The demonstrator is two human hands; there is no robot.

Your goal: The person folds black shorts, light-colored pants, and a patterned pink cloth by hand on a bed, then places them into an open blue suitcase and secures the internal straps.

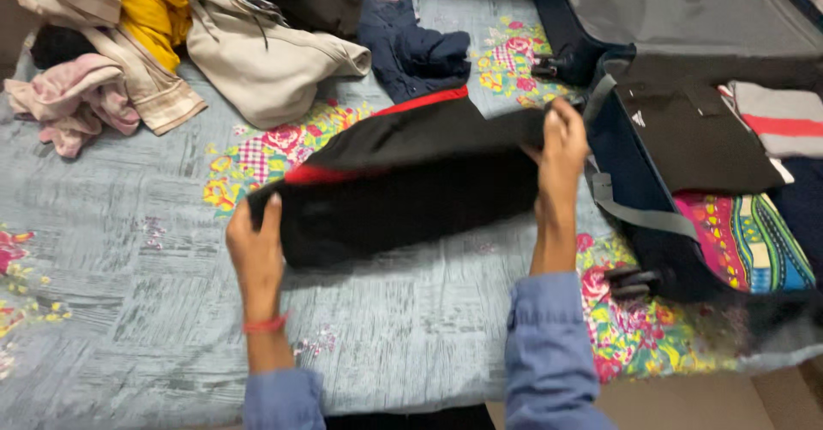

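A black garment with red trim [403,173] lies folded on the bed, stretched left to right. My left hand [255,250] grips its left end, thumb on top. My right hand [561,151] pinches its right end, close to the open suitcase [639,181]. Both wrists wear blue sleeves, and a red band circles the left wrist.
The dark blue suitcase holds a black folded item [694,134], a grey and red striped cloth [784,117] and a bright patterned cloth [746,237]. Loose clothes pile at the back: beige [257,57], yellow [154,14], pink [73,100], navy [411,48]. The grey floral bedsheet [129,250] covers the bed.
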